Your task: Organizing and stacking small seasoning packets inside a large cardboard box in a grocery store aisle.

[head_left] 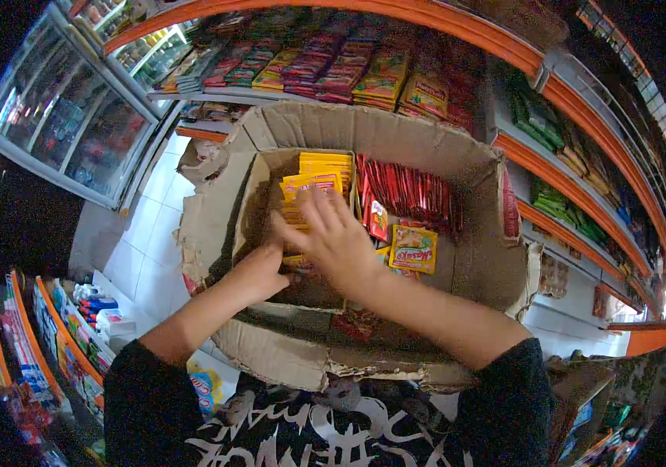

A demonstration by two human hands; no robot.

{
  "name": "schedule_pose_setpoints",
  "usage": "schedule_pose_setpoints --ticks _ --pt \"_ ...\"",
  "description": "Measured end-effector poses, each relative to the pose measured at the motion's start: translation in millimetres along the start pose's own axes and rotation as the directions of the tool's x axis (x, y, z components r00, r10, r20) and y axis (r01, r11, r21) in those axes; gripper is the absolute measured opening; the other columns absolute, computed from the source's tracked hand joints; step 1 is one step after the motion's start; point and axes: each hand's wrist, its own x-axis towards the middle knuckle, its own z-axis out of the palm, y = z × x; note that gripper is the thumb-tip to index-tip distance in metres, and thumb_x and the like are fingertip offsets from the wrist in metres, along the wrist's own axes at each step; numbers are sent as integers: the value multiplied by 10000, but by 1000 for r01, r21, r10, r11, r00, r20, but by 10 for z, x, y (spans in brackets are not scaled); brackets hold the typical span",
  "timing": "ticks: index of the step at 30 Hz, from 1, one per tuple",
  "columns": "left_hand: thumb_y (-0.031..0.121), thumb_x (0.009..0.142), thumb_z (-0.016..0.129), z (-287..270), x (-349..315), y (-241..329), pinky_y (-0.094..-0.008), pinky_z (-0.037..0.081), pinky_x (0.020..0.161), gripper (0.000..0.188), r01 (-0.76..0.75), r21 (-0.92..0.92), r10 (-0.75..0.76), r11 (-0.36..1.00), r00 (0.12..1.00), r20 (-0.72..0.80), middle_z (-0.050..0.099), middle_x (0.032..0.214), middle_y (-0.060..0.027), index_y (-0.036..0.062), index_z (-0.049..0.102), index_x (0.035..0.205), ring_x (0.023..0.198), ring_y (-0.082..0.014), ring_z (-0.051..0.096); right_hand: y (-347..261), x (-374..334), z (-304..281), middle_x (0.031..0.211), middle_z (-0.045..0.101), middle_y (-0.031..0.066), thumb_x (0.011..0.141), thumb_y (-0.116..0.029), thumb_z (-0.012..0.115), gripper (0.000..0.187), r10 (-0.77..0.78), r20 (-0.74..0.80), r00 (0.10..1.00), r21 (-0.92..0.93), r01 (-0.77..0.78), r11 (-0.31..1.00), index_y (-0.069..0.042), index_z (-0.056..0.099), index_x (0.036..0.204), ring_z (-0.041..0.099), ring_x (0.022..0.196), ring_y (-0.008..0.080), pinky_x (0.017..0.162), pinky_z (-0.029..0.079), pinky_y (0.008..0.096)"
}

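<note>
A large torn cardboard carton point(302, 124) stands before me with a smaller cardboard box point(251, 210) inside its left part. Yellow seasoning sachets point(325, 163) are stacked in a row in the small box. My right hand point(341, 245) reaches over them, its fingers stretched out and touching the front sachets. Lower and to the left, my left hand point(251, 274) curls inside the small box, partly behind the right; whatever its fingertips hold is hidden. To the right stand tightly packed red sachets point(407, 191). A loose yellow sachet point(413, 249) and a small red packet point(378, 219) lie in front of them.
Shelves with orange edges point(535, 175) hold packets on the right. Behind the carton, colourful sachets point(380, 78) fill a shelf. A glass-door fridge point(68, 109) stands at far left, beside white floor tiles point(150, 257). Racks of goods point(45, 327) line the lower left.
</note>
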Motion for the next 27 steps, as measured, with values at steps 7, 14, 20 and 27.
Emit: schedule_pose_setpoints --ticks 7,14,20,27 --pt "246 763 682 15 29 -47 -420 444 882 889 83 0 -83 997 994 -69 523 1100 -317 -59 73 1335 1022 -404 547 389 133 38 1311 364 241 476 -503 802 1236 27 183 983 176 -60 983 -157 109 1439 316 1274 380 1053 251 467" --pt "267 752 687 15 69 -27 -406 462 842 887 111 39 -109 993 993 -35 533 1051 -326 -115 96 1293 980 -394 569 319 143 -15 1147 465 130 563 -296 805 848 -52 374 926 320 -77 944 -39 372 1245 507 1052 274 904 425 366" --pt "92 777 513 -211 169 -225 -429 461 804 465 78 78 -80 994 996 34 570 973 -300 -120 368 1165 939 -404 569 285 130 -1 996 581 137 584 -279 796 742 -87 457 885 352 -90 932 -49 420 1182 572 972 288 842 463 377" --pt "698 816 317 -563 942 -115 -476 350 975 840 378 -534 -329 756 925 189 205 1462 -152 139 183 1429 1214 -387 392 5 -45 109 1019 603 118 632 -285 736 710 -105 268 958 196 52 979 -71 416 1228 603 910 260 840 425 431"
